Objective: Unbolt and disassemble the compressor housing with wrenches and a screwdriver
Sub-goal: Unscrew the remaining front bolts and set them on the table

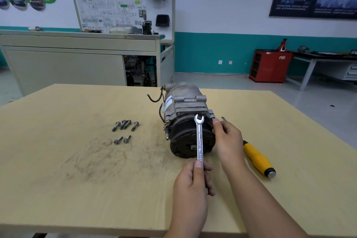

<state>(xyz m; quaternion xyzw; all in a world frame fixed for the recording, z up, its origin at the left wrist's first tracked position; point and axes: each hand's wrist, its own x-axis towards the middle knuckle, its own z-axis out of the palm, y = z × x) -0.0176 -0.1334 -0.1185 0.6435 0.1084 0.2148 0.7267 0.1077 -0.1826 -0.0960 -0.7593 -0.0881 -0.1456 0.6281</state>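
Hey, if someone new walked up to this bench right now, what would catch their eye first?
Probably the grey compressor in the middle of the table, with the left hand holding a shiny wrench upright in front of its pulley while the right hand rests against its right side. After that, six loose bolts lying to the compressor's left, and the yellow-handled screwdriver right of the hands.

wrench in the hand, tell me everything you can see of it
The wrench is a slim, shiny silver metal spanner with an open-ended head at the top and stamped lettering along its shank. It stands nearly upright, in front of the dark pulley face of the compressor, its head near the pulley's upper edge. The left hand grips its lower part, thumb pressed on the shank, hiding the bottom end. Whether it touches the compressor cannot be told.
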